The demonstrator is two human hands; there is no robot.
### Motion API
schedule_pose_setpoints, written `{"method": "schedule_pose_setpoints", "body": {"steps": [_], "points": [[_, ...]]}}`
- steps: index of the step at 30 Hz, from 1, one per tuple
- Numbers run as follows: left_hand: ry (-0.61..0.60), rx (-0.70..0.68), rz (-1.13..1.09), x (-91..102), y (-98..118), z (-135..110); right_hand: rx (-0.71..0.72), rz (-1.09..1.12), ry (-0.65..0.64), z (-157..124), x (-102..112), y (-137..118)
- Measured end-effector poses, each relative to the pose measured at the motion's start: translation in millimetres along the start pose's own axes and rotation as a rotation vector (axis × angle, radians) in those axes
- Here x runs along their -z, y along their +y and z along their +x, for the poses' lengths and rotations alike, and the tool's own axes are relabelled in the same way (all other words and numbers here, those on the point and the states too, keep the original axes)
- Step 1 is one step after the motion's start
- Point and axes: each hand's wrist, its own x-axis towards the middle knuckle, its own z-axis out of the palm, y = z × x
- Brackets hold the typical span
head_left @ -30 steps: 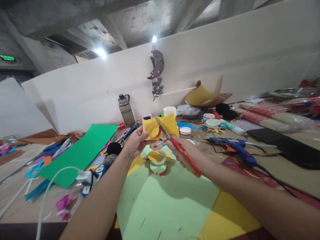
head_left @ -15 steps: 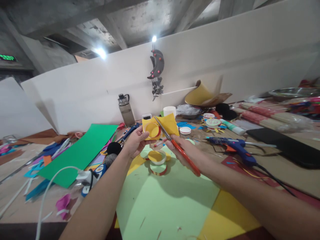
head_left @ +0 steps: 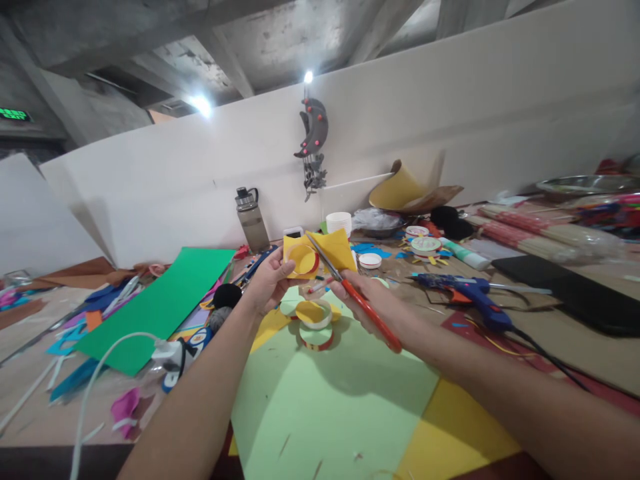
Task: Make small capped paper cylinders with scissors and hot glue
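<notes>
Rough concrete (head_left: pixel 280 57) overhangs steel-bladed scissors (head_left: pixel 361 300) crossing bent yellow paper (head_left: pixel 341 248)

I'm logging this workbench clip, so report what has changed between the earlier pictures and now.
Nothing clearly moved, beyond a tiny shift of the view; nothing was taken hold of or let go. The left hand still holds the bent yellow paper piece, and the right hand still holds the red-handled metal scissors, blades at the paper.

Paper (head_left: pixel 341 247) in left hand (head_left: pixel 273 281), scissors (head_left: pixel 364 307) in right hand (head_left: pixel 375 291); both above sheet (head_left: pixel 330 393). Bottle (head_left: pixel 253 223) and cups (head_left: pixel 339 222) behind; glue gun (head_left: pixel 475 297) right of sheet.
</notes>
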Motion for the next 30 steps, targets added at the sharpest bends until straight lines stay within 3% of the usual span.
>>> {"method": "schedule_pose_setpoints", "body": {"steps": [6, 30], "points": [[0.058, -0.029, -0.076, -2.2, -3.3, 1.6, -0.030, 0.036, -0.067, 0.2, 1.3, 1.7], [0.146, -0.057, -0.150, 2.0, -7.9, 4.7, -0.043, 0.028, 0.011, -6.6, -1.6, -6.4]]}}
